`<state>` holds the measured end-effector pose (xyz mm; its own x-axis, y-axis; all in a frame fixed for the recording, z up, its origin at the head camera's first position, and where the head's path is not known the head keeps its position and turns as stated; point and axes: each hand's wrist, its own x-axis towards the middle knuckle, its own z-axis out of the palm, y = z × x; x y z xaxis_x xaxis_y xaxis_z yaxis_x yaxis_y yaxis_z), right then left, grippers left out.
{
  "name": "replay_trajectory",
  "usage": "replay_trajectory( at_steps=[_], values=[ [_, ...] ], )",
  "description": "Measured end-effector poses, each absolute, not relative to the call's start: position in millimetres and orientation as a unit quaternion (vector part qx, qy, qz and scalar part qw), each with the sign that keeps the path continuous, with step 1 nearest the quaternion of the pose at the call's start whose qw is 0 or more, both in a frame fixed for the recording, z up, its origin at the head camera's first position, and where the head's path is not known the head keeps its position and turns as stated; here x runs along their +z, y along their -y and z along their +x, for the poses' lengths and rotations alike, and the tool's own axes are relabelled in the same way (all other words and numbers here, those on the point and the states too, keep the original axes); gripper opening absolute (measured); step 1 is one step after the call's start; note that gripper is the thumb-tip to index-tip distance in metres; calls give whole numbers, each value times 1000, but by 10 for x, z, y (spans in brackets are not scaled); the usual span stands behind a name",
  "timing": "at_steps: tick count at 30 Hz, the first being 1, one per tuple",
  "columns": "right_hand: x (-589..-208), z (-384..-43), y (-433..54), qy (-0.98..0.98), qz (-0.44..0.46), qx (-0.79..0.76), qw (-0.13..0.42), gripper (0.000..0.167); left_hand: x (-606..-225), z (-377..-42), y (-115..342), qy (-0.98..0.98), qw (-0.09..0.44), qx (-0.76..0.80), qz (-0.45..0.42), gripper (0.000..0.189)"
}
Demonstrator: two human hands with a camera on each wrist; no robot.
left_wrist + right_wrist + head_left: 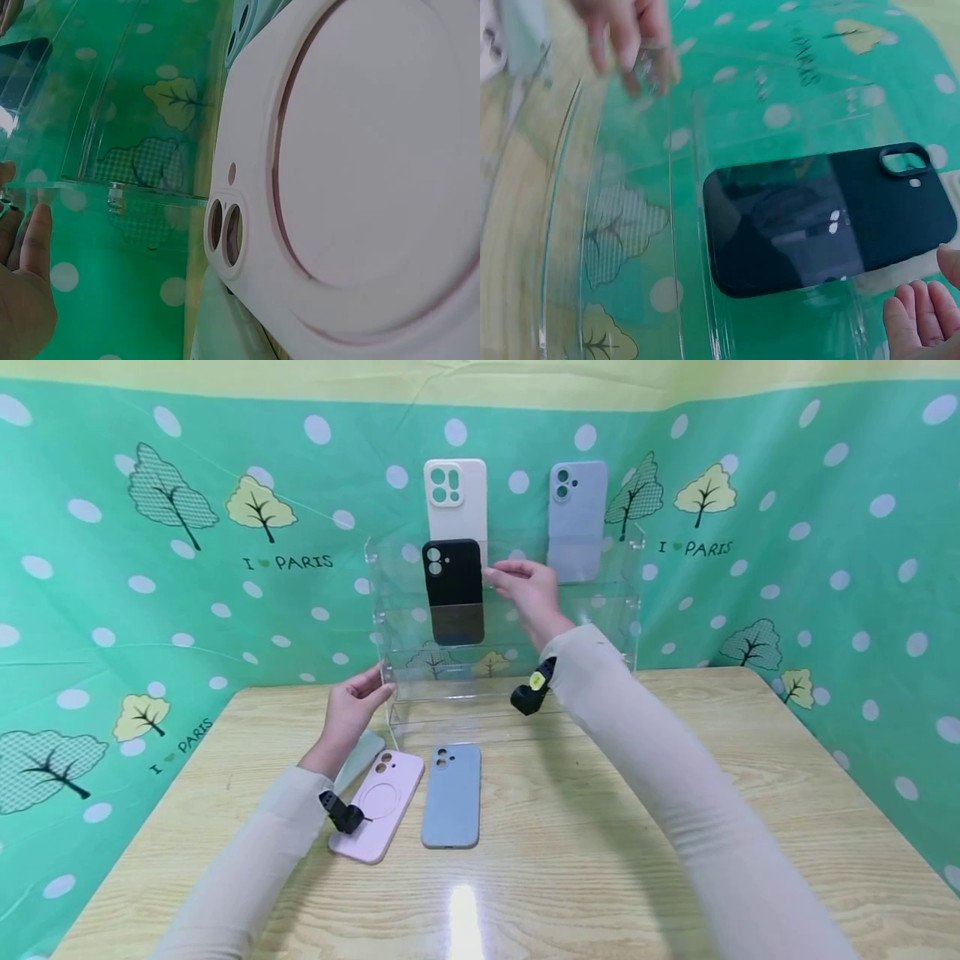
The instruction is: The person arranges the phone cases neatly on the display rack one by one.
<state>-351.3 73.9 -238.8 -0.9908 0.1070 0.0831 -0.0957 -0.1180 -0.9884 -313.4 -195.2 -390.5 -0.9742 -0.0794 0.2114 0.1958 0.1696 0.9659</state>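
Head view | your left hand (356,703) clamped on the left edge of the clear stand (450,711) | black case (454,583) upright in it, left of centre | your right hand (534,596) just right, thumb and fingers apart

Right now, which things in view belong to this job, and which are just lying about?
Likely the job's:
clear acrylic stand
black phone case
white phone case
lavender phone case
pink phone case
blue-grey phone case
pale-green phone case, partly hidden

Just surroundings, apparently:
green tree-print cloth
pale wood-grain table
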Motion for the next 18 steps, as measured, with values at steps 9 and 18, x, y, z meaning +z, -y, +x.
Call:
replay_trajectory(
  at_steps=[9,18],
  values=[
    [-2546,-3161,-1108,729,34,681,51,35,-3861,-3110,1956,773,98,-626,-31,48],
    [-2843,-2868,-1705,804,46,590,56,44,-3750,-3063,1955,795,78,-601,-28,51]
  ],
)
